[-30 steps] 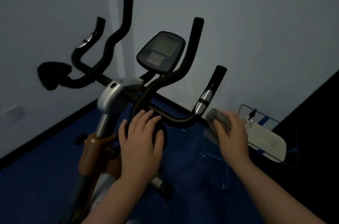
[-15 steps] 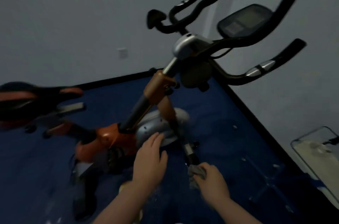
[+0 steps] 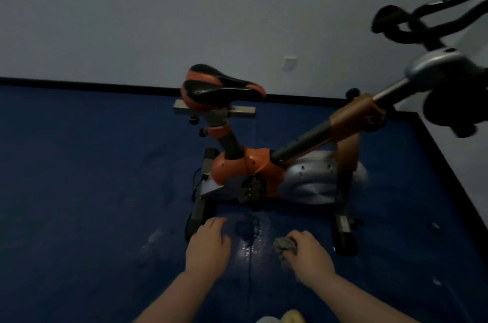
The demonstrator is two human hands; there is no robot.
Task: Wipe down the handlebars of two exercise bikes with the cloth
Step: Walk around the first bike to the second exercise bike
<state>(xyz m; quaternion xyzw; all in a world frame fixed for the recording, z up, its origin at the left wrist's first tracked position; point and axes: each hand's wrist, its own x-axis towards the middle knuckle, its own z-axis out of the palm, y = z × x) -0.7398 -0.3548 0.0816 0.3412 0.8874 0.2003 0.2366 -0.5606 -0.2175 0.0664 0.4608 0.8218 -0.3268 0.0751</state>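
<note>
Both forearms reach forward and low in front of the bike (image 3: 266, 172), the left hand (image 3: 208, 246) empty with fingers loosely curled, the right hand (image 3: 309, 254) fisted around the cloth (image 3: 284, 246).

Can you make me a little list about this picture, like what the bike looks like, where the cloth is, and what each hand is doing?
place: room with a blue floor and a pale wall
bike: orange and silver exercise bike, side-on to the camera
seat: black and orange seat, left end of bike
handlebars: black handlebars, upper right, nobody touching them
cloth: grey cloth, bunched in the right hand
left hand: left hand, open, holding nothing
second bike: not in view
</note>
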